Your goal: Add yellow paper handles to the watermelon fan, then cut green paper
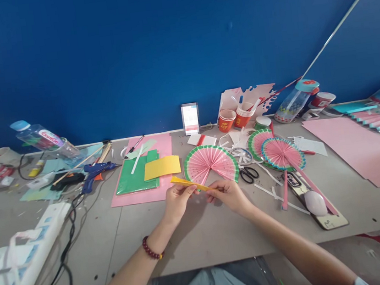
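Note:
Between my two hands stretches a narrow folded strip of yellow paper (179,180). My left hand (179,200) pinches it near the middle, its far-left end sticking out past the fingers. My right hand (229,196) grips its right end. Just beyond lies a pleated pink paper fan (209,161) with a green edge, spread in a wide arc with a gap towards me. A flat yellow paper piece (161,167) rests left of it, partly over a green paper packet (135,179) on a pink sheet (170,189).
Black scissors (249,175) and finished round fans (283,154) lie to the right, beside a phone (331,220) with a white mouse-like object (315,203). A blue glue gun (96,171), power strip (46,245) and bottle (42,135) are leftward. Paper cups (227,120) stand by the blue wall.

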The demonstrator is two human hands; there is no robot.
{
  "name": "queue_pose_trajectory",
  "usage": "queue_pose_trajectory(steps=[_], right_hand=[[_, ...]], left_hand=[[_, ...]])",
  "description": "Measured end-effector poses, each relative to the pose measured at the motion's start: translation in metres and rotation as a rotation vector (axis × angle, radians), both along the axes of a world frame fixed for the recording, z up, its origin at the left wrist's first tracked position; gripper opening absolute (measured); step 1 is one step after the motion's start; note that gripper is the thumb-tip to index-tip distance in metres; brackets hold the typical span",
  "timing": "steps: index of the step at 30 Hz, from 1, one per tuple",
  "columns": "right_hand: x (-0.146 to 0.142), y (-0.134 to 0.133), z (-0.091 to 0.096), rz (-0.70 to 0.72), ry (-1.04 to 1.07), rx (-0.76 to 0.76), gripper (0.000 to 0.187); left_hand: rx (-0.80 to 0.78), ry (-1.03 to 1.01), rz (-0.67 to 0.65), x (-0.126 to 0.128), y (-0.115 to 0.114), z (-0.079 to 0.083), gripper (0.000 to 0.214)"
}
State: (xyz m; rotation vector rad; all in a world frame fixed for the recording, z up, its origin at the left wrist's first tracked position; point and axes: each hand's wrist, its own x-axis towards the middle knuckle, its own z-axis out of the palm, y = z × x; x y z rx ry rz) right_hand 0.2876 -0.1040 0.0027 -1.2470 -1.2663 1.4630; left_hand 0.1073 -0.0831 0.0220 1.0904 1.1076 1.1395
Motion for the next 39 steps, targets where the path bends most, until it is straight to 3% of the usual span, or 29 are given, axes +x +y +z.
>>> queue_pose_trajectory(steps=[6,12,19,25,30,35,39], right_hand=[[0.0,-0.001,0.006,-0.024,-0.007,0.021,0.036],[-0.003,-0.002,0.008,0.021,0.047,0.046,0.033],[-0.006,-0.001,0.011,0.071,0.081,-0.068,0.037],[-0.005,0.0,0.007,0.065,0.113,-0.079,0.039],[-0.005,-0.002,0.008,0.166,0.141,-0.15,0.041],[-0.008,-0.005,0.011,0.292,0.193,-0.077,0.04],[-0.01,-0.005,0.011,0.257,0.133,-0.074,0.035]], left_hand=[[-0.021,-0.071,-0.075,0.002,-0.001,0.0,0.029],[0.03,0.09,-0.093,0.006,-0.006,-0.002,0.025],[0.014,0.069,-0.002,0.007,-0.007,0.001,0.029],[0.037,0.05,-0.041,0.007,-0.007,0.006,0.034],[0.038,0.064,0.053,0.004,-0.004,0.003,0.029],[0.045,0.088,-0.009,0.004,-0.005,0.002,0.029],[0.024,0.099,-0.117,0.009,-0.01,0.005,0.027]])
